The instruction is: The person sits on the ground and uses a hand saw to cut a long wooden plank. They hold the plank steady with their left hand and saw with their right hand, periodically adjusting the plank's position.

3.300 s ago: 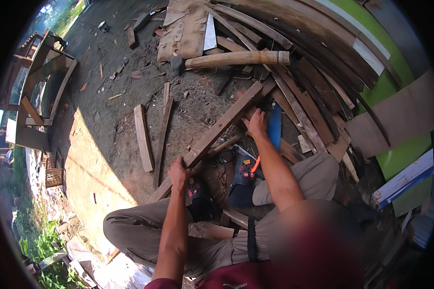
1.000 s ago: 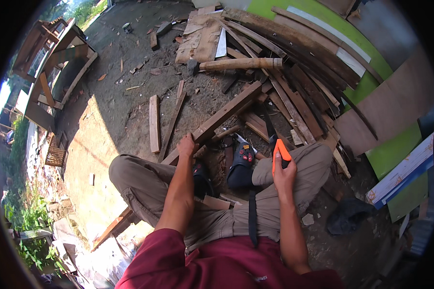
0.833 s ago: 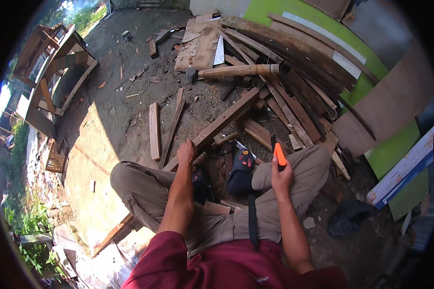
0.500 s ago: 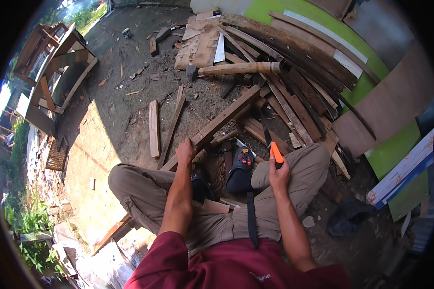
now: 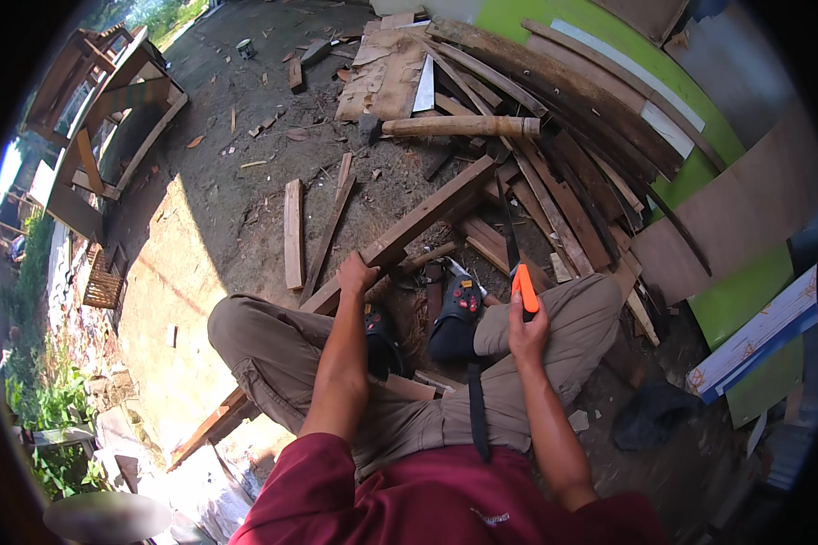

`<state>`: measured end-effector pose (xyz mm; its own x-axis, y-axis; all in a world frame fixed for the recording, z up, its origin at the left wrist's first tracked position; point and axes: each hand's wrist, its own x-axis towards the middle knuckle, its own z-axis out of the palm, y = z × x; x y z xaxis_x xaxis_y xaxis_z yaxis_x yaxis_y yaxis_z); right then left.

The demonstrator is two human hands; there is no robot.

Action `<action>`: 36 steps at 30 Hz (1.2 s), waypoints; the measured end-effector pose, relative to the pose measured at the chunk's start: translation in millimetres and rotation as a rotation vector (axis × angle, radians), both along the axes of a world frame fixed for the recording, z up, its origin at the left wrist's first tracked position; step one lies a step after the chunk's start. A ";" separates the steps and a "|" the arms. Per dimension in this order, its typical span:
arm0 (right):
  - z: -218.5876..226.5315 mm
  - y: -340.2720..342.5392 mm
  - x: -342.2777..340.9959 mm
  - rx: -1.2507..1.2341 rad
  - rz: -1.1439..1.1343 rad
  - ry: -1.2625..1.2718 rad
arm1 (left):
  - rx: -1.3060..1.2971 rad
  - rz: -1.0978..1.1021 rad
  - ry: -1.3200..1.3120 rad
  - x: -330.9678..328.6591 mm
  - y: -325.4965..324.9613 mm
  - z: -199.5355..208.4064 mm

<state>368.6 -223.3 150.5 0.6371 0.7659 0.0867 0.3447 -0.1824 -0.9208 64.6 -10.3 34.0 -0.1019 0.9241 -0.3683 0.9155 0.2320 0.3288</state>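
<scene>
I sit cross-legged with a long brown wooden beam (image 5: 436, 204) slanting across in front of my feet, its far end raised toward the scrap pile. My left hand (image 5: 357, 272) is closed over the beam's nearer part. In my right hand (image 5: 528, 325), above my right knee, is a handsaw (image 5: 524, 289) with an orange and black handle. Its dark, narrow blade (image 5: 510, 232) points forward, to the right of the beam and apart from it. A thinner round stick (image 5: 429, 258) lies beneath the beam, near my dark clogs (image 5: 457, 302).
A heap of planks (image 5: 563, 200) spreads at the right, with a bamboo pole (image 5: 463, 126) across its left side. Two loose wood strips (image 5: 294, 234) lie ahead on the dirt. Wooden furniture (image 5: 86, 136) stands far left. Green panels (image 5: 745, 295) and a dark cloth (image 5: 654, 415) are at the right.
The view has shifted slightly. The saw blade stands a little more upright and reaches slightly farther forward in the picture. Both hands keep their holds on the beam and the saw.
</scene>
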 end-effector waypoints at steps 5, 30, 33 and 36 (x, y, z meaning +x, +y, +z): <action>4.0 5.5 -18.2 -0.022 0.125 0.052 | 0.139 -0.058 0.120 -15.2 -9.6 -19.8; 13.4 16.1 -23.2 0.041 0.163 0.044 | 0.077 -0.300 0.146 -11.8 -25.3 -16.6; 15.1 13.5 -24.7 0.035 0.178 0.021 | 0.046 -0.193 0.106 -8.1 -21.6 -12.1; 15.2 14.4 -27.6 0.055 0.221 0.009 | 0.075 -0.105 0.069 -18.3 -15.6 -14.8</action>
